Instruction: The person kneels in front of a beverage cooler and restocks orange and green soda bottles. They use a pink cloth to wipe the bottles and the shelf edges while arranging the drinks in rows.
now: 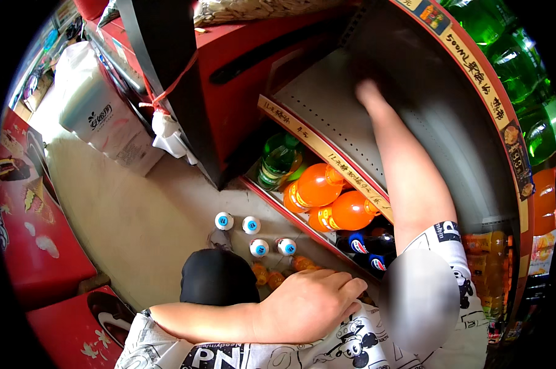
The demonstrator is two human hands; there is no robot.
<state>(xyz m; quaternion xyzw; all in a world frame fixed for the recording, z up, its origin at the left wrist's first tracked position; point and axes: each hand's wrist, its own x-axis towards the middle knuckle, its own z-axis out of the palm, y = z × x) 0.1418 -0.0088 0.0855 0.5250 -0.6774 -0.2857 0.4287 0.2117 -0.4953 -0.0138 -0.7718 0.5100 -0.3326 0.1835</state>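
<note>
My right arm stretches onto a grey metal shelf of a red and black store rack. My right hand is at its dark inner part, blurred, its fingers mostly hidden in shadow. My left hand lies across my front, back up and fingers bent, above my printed shirt; whatever is under the fingers is hidden. Below the shelf lie large orange soda bottles, a green bottle and dark Pepsi bottles. Several bottles with white and blue caps stand on the floor beside my black-clad knee.
A shelf edge with handwritten price strips curves along the right, with green bottles beyond. A black upright with a red string and white bag stands at upper left. A white plastic-wrapped pack and red boxes are at left.
</note>
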